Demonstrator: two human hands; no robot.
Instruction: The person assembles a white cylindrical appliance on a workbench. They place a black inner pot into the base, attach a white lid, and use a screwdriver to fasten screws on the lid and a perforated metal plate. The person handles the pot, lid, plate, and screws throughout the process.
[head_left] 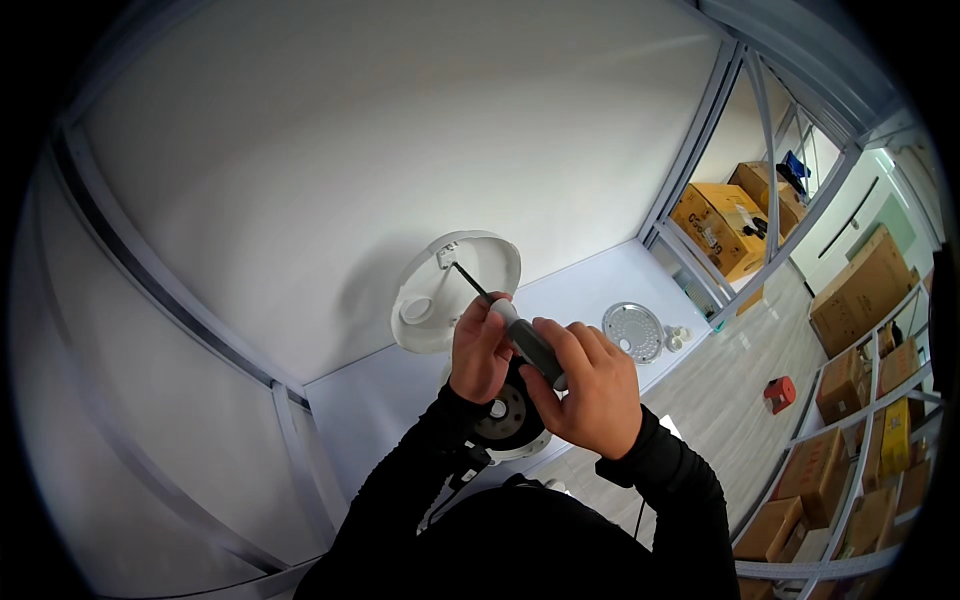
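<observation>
My right hand [595, 390] is wrapped round the grey handle of a screwdriver [535, 350]. Close to the white collar of the same tool, the fingers of my left hand [482, 345] pinch it. Its dark shaft points up and left, and the tip is at a small fitting [447, 256] inside the rim of a raised white round lid [458, 285]; whether it touches a screw is too small to tell. Below my hands stands a round white appliance base with a dark inside and a metal disc [500, 418], partly hidden by my hands.
On the white worktop [570, 290], a perforated round metal plate [634, 332] lies to the right, beside small white parts [676, 338]. A black cable connector [470, 462] hangs by the base. Metal frame posts flank the worktop. Cardboard boxes [815, 475] fill shelves at right; a red object [779, 394] is on the floor.
</observation>
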